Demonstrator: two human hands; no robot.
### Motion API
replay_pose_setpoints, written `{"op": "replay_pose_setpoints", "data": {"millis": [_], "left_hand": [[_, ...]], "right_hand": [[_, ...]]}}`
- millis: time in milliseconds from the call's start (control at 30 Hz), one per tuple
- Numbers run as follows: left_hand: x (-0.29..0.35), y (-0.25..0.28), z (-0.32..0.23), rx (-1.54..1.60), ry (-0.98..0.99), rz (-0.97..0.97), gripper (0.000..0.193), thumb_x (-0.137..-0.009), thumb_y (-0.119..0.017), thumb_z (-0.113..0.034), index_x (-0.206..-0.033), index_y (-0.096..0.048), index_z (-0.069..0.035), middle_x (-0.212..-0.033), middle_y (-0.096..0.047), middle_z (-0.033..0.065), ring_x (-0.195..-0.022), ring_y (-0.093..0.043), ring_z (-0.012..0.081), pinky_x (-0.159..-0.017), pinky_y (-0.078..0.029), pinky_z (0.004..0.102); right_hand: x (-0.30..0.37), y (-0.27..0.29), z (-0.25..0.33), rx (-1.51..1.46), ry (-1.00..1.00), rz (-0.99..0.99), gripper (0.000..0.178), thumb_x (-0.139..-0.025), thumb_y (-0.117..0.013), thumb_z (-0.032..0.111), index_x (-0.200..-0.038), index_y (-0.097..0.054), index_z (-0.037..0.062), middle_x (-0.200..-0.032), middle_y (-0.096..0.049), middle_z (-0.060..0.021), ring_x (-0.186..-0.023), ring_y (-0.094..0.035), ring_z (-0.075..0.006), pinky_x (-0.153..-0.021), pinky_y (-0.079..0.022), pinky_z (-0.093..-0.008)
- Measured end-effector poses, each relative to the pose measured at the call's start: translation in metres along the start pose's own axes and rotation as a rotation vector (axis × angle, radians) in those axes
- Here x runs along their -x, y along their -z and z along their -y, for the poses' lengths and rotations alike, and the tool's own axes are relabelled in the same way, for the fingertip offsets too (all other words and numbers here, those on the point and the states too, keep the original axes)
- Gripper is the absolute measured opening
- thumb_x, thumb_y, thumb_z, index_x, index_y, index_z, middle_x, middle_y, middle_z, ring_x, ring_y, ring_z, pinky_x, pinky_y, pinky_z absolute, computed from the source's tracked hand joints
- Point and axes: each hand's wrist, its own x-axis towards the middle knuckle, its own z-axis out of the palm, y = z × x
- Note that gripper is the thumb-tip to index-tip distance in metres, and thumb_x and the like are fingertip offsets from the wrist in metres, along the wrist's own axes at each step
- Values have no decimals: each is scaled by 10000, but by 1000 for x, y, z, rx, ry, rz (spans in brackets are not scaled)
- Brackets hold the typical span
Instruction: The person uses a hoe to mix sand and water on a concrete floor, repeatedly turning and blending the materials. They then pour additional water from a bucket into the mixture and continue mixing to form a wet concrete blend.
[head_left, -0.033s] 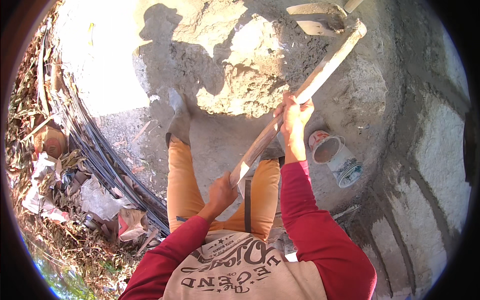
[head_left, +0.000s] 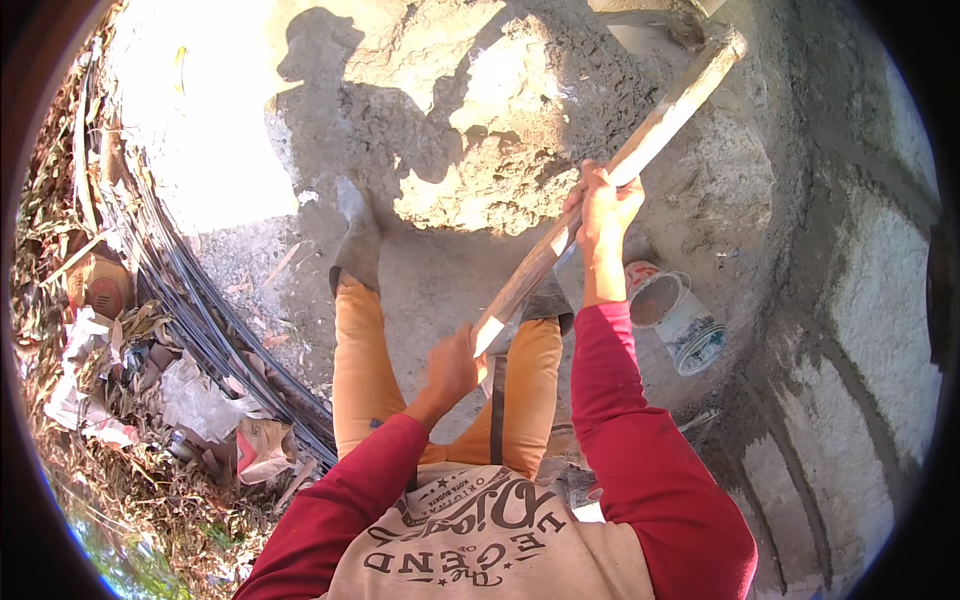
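With both hands I hold a hoe by its long wooden handle point(head_left: 668, 118), which slants from my lap up to the right. My left hand point(head_left: 453, 365) is closed round the near end, above my thighs. Farther up the handle, my right hand point(head_left: 607, 212) is wrapped round it. The hoe's metal blade point(head_left: 645, 38) is at the top edge, partly cut off by the frame. Beyond my hands lies a mound of wet-looking mortar or soil point(head_left: 490, 180), partly in sunlight and partly under my shadow.
Right of my legs are a white bucket point(head_left: 657, 296) and a clear, stained container point(head_left: 697, 345) lying beside it. A masonry wall point(head_left: 850, 290) rises on the right. On the left run long dark rods point(head_left: 225, 325), with dry leaves, a cardboard box point(head_left: 100, 285) and litter beyond.
The hoe has shifted up and to the right, along with both hands. Its blade has moved farther out past the top edge. My legs and the buckets stay put.
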Motion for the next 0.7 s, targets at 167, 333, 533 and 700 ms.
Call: {"op": "replay_pose_setpoints", "data": {"millis": [167, 333, 533, 700], "left_hand": [[-92, -21, -29, 133, 124, 84, 276, -746, -688, -139, -979, -576, -42, -832, -677, 190, -851, -655, 413, -682, -501, 486], [-37, -28, 24, 199, 363, 115, 232, -770, -677, -127, -940, -581, -2, -867, -688, 219, -851, -665, 409, -704, -507, 492], [80, -28, 43, -7, 434, 152, 233, -771, -661, -110, -959, -577, 1, -792, -668, 260, -806, -650, 467, -697, -502, 539], [73, -45, 68, -25, 232, 53, 259, -765, -683, -130, -980, -568, -45, -755, -664, 235, -761, -652, 451, -647, -501, 533]], "right_hand": [[-126, -2, -90, 273, -76, -28, 133, -791, -610, 10, -860, -509, -43, -579, -550, -103, -382, -515, -191, -374, -438, -344], [-52, -5, -222, 354, -533, 24, 282, -859, -554, 116, -1049, -368, 19, -549, -512, -127, -409, -518, -255, -389, -443, -403], [75, 34, -174, 167, -535, -50, 273, -806, -622, -21, -941, -392, 36, -520, -448, -62, -370, -501, -205, -319, -404, -358], [79, 20, -79, 48, -322, -40, 186, -819, -589, -45, -874, -433, 39, -565, -497, -51, -352, -484, -159, -323, -412, -318]]}}
